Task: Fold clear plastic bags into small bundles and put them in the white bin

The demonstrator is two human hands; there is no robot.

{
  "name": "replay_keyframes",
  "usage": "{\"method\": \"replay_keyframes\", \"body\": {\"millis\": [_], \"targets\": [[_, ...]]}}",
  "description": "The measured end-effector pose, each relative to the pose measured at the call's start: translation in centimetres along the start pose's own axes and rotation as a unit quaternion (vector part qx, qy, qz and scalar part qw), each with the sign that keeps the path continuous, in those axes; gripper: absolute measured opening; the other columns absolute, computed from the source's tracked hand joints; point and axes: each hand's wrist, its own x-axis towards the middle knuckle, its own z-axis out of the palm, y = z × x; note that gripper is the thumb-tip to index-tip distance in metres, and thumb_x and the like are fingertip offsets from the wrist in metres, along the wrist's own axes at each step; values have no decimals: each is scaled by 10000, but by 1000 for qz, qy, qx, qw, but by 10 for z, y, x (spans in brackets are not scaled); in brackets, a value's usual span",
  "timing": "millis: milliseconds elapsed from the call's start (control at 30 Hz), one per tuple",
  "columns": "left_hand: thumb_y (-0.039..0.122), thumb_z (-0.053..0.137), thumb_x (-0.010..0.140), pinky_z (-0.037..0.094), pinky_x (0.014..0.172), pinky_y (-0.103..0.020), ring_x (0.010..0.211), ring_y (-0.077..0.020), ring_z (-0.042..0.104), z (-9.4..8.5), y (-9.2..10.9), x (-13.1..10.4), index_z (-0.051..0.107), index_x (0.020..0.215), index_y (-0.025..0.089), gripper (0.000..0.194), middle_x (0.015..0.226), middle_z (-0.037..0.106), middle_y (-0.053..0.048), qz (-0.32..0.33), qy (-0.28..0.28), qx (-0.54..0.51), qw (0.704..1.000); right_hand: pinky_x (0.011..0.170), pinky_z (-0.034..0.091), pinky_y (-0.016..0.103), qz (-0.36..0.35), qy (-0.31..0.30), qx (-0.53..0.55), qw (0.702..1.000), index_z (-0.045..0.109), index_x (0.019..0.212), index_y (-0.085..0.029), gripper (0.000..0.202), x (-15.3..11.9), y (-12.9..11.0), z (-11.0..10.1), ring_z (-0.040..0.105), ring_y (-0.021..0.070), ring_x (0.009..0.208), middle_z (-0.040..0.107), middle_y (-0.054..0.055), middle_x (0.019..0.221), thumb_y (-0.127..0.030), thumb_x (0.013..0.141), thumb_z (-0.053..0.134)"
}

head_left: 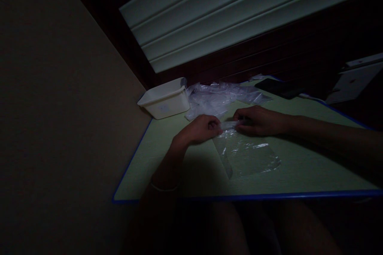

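Observation:
A clear plastic bag [251, 157] lies toward me on the green table [299, 175], its upper edge bunched between my two hands. My left hand [204, 128] pinches the left end of that edge, fingers curled. On the right end, my right hand [255, 121] is closed on the same edge, with fingers bent over it. Just beyond my hands, a loose pile of clear plastic bags [212, 97] is spread out. The view is dim, so fine details of the fingertips are hard to make out.
A white plastic bin [167, 105] stands at the table's back left, beside the pile. A dark flat object [279, 87] lies at the back right. Past the table's right edge is a white box-like object [354, 81]. A wall rises on the left.

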Motion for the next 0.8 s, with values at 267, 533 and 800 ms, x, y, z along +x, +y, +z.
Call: {"method": "replay_keyframes", "body": {"millis": [267, 533, 800], "targets": [[214, 597, 780, 361, 617, -229, 683, -112, 483, 11, 14, 1, 578, 876, 166, 109, 755, 552, 16, 50, 41, 23, 998, 628, 393, 274, -12, -6, -10, 1000, 581, 920, -164, 168, -1, -5, -1, 578, 172, 672, 649, 56, 804, -276, 799, 550], [114, 560, 738, 341, 585, -221, 649, -100, 472, 18, 15, 5, 554, 786, 165, 70, 700, 515, 31, 71, 10, 12, 997, 611, 380, 265, -61, -13, -30, 998, 552, 888, -175, 115, -1, 0, 3, 558, 160, 660, 623, 43, 800, -250, 801, 541], [125, 558, 745, 330, 576, -226, 642, -98, 470, 19, 19, 3, 547, 774, 170, 55, 708, 522, 28, 77, -6, 43, 996, 599, 374, 256, -69, -46, -4, 997, 554, 902, -170, 158, -4, -9, -2, 537, 144, 643, 614, 29, 787, -227, 757, 578]]}}
